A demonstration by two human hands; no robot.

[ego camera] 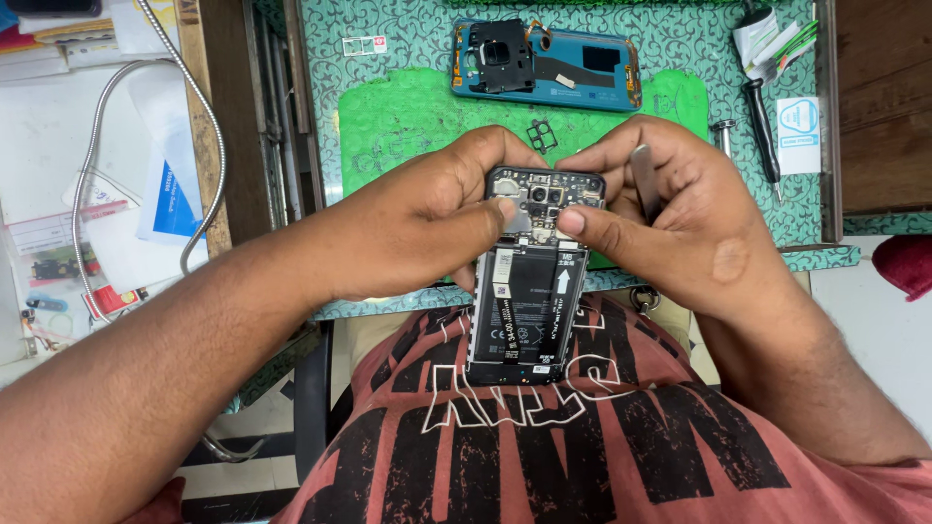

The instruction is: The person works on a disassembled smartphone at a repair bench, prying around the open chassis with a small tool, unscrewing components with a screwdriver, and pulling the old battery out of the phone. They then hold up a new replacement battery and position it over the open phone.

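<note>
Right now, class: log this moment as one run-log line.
left hand: grips opened phone, thumb on board | right hand: grips phone, holds tweezers | back cover: on mat

blue rear cover (573,66) | green mat (408,116) | screwdriver (764,126) | small black frame (542,135)

Just beyond the left hand (427,209) the green mat (408,116) lies bare, open to reach. Ahead of the right hand (670,209), a small black bracket (542,134) and the blue back cover (546,64) block the way; a screwdriver (764,126) lies to its right.
</note>
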